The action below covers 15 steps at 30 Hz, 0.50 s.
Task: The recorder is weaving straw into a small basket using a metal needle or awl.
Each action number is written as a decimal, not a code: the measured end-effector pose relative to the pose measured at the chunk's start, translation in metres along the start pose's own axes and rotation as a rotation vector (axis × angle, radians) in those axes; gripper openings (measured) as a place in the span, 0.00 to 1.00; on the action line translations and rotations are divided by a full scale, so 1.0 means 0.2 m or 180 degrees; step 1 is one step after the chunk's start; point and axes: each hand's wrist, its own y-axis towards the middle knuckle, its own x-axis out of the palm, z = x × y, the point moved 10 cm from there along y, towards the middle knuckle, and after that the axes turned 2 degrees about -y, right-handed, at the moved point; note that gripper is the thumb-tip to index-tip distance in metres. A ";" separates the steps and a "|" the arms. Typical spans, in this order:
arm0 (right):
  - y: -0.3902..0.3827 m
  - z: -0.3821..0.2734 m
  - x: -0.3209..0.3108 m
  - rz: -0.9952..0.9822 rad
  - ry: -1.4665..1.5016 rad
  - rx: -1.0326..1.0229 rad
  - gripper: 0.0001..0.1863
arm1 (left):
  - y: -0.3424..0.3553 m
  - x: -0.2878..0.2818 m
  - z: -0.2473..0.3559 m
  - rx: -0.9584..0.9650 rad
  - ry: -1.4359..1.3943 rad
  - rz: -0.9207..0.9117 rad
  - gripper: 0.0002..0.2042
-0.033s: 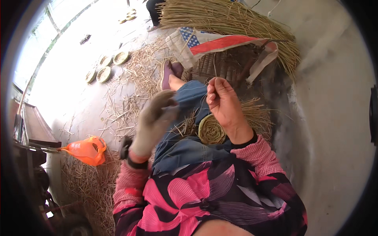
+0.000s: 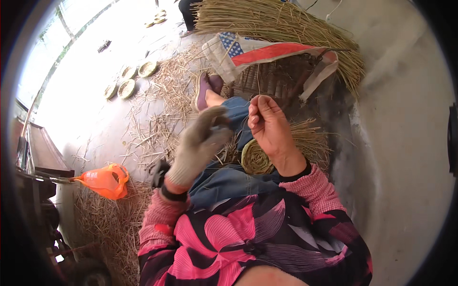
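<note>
My bare right hand [image 2: 269, 126] is raised over my lap, thumb and fingers pinched on a thin strand [image 2: 259, 83] that sticks up above the fingertips. Below it, a round coiled straw piece [image 2: 255, 157] rests on my thighs, partly behind the right wrist, with loose straw ends [image 2: 310, 143] fanning out to the right. My left hand [image 2: 200, 145] wears a pale knitted glove and hovers to the left of the right hand. Its fingers are curved and slightly blurred, thumb apart from them, with nothing visible between.
A big bundle of straw [image 2: 281, 24] lies at the far side, beside a white, red and blue sheet [image 2: 267, 51] over a slatted wooden seat [image 2: 267, 83]. Straw scraps [image 2: 152, 128] litter the floor. Several round woven pieces [image 2: 126, 89] lie far left. An orange bag [image 2: 105, 181] hangs at left.
My gloved left hand has moved right, closer to my right hand. The right hand has shifted only slightly left and keeps its pinch on the strand.
</note>
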 end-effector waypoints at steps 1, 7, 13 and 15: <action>-0.02 0.01 0.04 -0.0014 -0.0064 0.0046 0.08 | 0.03 0.09 -0.01 0.0075 0.0103 -0.0116 0.14; 0.02 -0.02 -0.12 -0.0043 0.0499 0.0199 0.08 | 0.00 -0.09 -0.16 -0.0454 0.0220 0.0274 0.02; 0.04 -0.33 -0.56 0.0392 0.0251 -0.0281 0.10 | -0.39 -1.09 -0.08 -0.0240 0.0467 0.2132 0.04; 0.00 -0.34 -0.52 0.0403 -0.0133 -0.0221 0.12 | -0.59 -1.34 -0.06 -0.0334 0.0856 0.2484 0.04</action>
